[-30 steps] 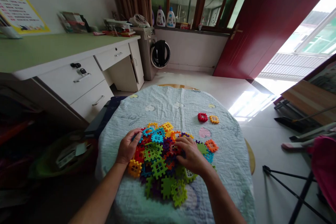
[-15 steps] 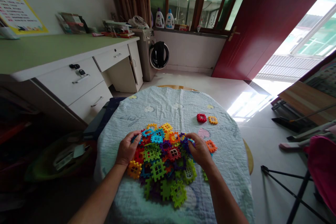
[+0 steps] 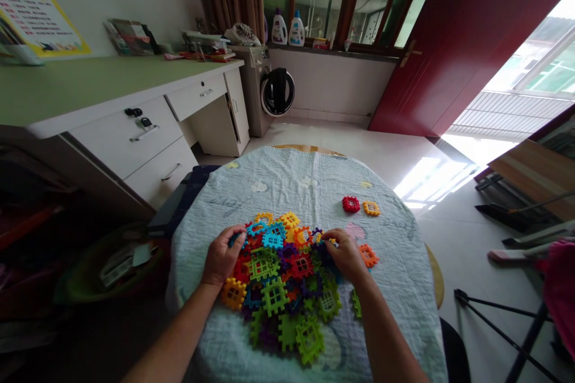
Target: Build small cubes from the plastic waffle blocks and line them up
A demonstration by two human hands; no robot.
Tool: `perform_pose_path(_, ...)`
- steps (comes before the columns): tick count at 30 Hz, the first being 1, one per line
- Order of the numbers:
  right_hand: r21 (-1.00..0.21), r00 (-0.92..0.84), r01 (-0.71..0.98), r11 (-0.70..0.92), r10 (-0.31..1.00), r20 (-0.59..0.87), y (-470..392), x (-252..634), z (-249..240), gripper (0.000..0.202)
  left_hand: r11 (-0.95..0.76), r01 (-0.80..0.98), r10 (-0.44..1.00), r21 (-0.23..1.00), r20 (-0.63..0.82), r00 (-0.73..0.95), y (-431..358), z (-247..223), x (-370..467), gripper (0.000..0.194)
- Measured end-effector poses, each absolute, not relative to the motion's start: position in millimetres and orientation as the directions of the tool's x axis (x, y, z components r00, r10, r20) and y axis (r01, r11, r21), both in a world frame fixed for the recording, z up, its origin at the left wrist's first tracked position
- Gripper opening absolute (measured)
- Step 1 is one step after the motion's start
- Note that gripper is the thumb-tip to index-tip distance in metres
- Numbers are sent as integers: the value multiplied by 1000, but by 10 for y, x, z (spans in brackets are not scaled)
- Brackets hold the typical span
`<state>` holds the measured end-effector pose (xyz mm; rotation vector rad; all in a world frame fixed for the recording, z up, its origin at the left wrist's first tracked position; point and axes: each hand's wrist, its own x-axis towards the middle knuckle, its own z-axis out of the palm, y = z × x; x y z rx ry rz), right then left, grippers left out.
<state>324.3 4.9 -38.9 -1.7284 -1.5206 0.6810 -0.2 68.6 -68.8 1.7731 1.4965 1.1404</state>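
Head view: left hand (image 3: 223, 256) and right hand (image 3: 347, 254) touch notched tiles (image 3: 268, 297) on crinkled cloth (image 3: 287, 176), grip unclear

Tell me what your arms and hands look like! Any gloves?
No gloves: the left hand and right hand are bare. The left arm and right arm show no sleeve, watch or bracelet.
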Motion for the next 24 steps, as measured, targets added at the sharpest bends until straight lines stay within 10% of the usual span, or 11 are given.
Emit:
perform_pose_path(7,-827,409,543,-143,905,113,154,3428,-518,31,-230,515,966,826,256,21,677,-700,-12,30)
perform_pose_path(24,-602,371,765,-228,921,122,131,3612,-568,29,-205,523,972,827,235,9,669,-663,12,30)
